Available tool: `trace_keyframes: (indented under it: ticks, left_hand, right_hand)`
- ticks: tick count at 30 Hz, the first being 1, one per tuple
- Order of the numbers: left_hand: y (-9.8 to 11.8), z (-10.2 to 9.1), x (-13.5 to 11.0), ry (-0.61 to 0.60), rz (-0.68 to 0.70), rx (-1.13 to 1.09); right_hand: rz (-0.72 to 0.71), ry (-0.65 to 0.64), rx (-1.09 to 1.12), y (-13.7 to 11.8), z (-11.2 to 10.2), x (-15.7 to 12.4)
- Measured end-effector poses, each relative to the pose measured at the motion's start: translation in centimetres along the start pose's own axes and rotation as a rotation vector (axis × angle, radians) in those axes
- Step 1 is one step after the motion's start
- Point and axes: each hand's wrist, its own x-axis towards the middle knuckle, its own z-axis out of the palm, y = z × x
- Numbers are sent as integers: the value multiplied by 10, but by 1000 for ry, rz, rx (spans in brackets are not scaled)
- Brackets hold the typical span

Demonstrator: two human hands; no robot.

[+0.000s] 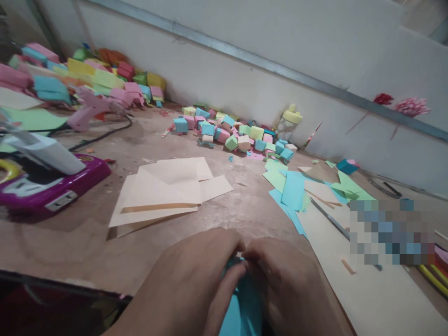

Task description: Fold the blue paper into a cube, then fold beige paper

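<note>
At the near edge of the table, both hands close around a piece of folded blue paper. My left hand grips it from the left, with the thumb laid across its top. From the right, my right hand has its fingers curled onto the same paper, and the fingertips of the two hands nearly meet. Most of the blue paper's shape is hidden behind the hands. Just beyond the left hand lies a loose stack of cream paper sheets.
Small colored paper boxes crowd the wall, with a larger heap at left. A pink glue gun and a purple power strip sit left. Paper scraps, a large cream sheet and a thin metal tool lie right.
</note>
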Motion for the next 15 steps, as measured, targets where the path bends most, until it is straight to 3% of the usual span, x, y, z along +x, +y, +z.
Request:
trace_keyframes:
  ticks: [3, 8, 12, 15]
  left_hand:
    - [1, -3, 2, 9, -35, -7]
    - [2, 0, 2, 70, 50, -123]
    - [3, 6, 1, 195, 109, 70]
    - [3, 10, 1, 214, 84, 45]
  right_hand:
    - [-28, 177, -6, -1, 7, -3]
    - [-132, 134, -91, -4, 7, -4]
    - [-70, 193, -60, -6, 11, -2]
    - [-60, 280, -86, -7, 19, -3]
